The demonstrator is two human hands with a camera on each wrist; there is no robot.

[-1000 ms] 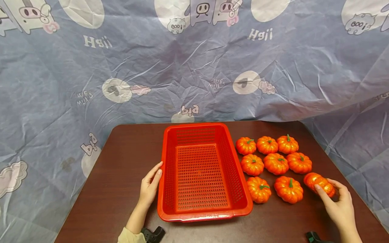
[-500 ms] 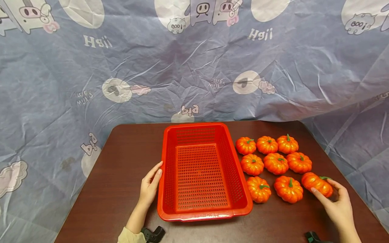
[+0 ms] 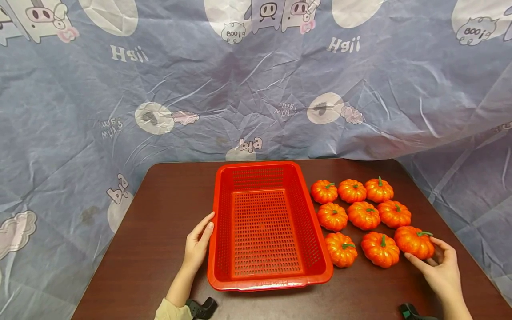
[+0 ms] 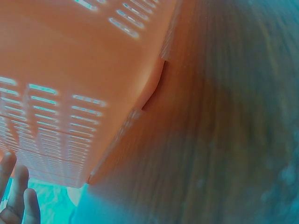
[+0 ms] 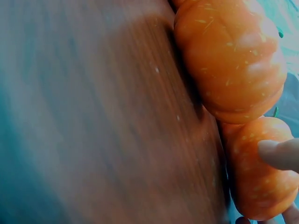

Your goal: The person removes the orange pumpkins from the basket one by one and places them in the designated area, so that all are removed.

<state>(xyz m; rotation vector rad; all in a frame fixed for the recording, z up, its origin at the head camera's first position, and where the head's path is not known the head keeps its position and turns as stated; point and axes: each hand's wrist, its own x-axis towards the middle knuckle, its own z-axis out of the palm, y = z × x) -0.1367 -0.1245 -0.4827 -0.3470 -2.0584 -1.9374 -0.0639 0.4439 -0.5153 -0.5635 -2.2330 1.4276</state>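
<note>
In the head view, the right hand (image 3: 442, 266) holds a small orange pumpkin (image 3: 414, 242) at the front right of a pumpkin group, thumb on its near side and fingers on its right. Its green stem tilts to the right. The right wrist view shows the thumb (image 5: 279, 154) on this pumpkin (image 5: 261, 186), beside another pumpkin (image 5: 229, 60). At the left rim of a red plastic basket (image 3: 272, 282), the left hand (image 3: 197, 244) touches with its fingertips and thumb. The left wrist view shows fairly straight fingers (image 4: 18, 191) beside the slotted basket wall (image 4: 93, 60).
Several more pumpkins (image 3: 364, 215) stand in rows right of the basket on the dark brown table (image 3: 160, 213). A blue-grey printed cloth (image 3: 240, 80) hangs behind. Black straps with cameras (image 3: 204, 307) sit at the wrists.
The right hand has turned the held pumpkin from its side to more upright, its stem now showing, and brought it slightly left beside its neighbour. The left hand and basket stay still.
</note>
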